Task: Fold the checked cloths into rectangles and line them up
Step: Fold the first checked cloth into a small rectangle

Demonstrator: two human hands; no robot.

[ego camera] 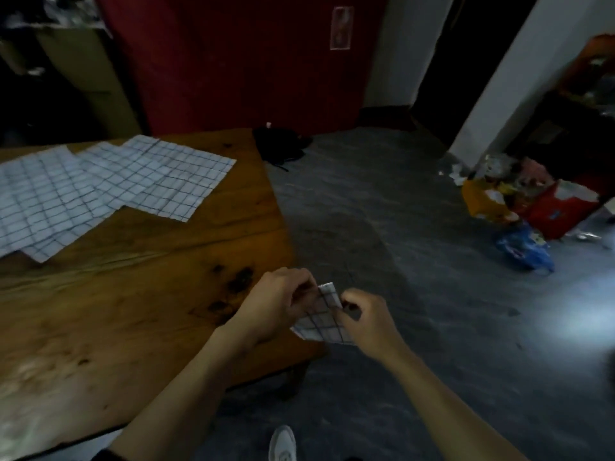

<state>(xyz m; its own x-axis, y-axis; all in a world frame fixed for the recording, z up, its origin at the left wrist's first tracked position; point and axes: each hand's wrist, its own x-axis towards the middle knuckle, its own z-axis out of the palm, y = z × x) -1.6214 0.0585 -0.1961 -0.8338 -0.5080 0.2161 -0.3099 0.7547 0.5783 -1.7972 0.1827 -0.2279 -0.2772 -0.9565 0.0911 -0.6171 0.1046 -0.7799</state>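
A small folded white cloth with dark checks point(321, 319) is held in the air over the table's right edge. My left hand point(276, 302) grips its left side, and my right hand point(362, 316) pinches its right side with curled fingers. Most of the cloth is hidden between the two hands. Several unfolded checked cloths point(100, 184) lie spread flat and overlapping at the far left of the wooden table point(133, 311).
A black bag point(281, 143) lies on the grey floor past the table's far corner. Coloured bags and wrappers point(519, 207) are heaped by the wall at the right. A white shoe point(283, 444) shows at the bottom, near the table leg point(293, 377).
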